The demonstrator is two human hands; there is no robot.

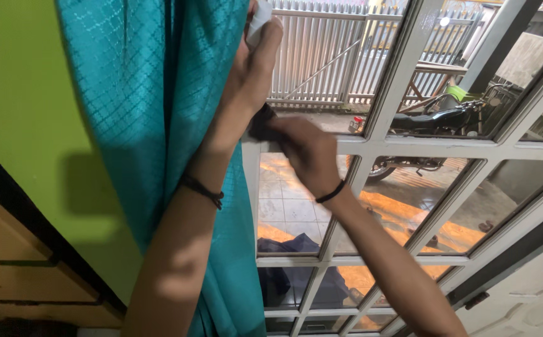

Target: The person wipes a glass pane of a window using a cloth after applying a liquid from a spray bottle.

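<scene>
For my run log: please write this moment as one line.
left hand: holds teal curtain aside | right hand: presses dark cloth on white window frame

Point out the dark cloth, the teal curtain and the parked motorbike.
dark cloth (263, 123), head view, on the bunched part showing left of the right hand.
teal curtain (140, 93), head view, on the upper patterned fabric.
motorbike (437, 120), head view, on the dark seat seen through the pane.
</scene>
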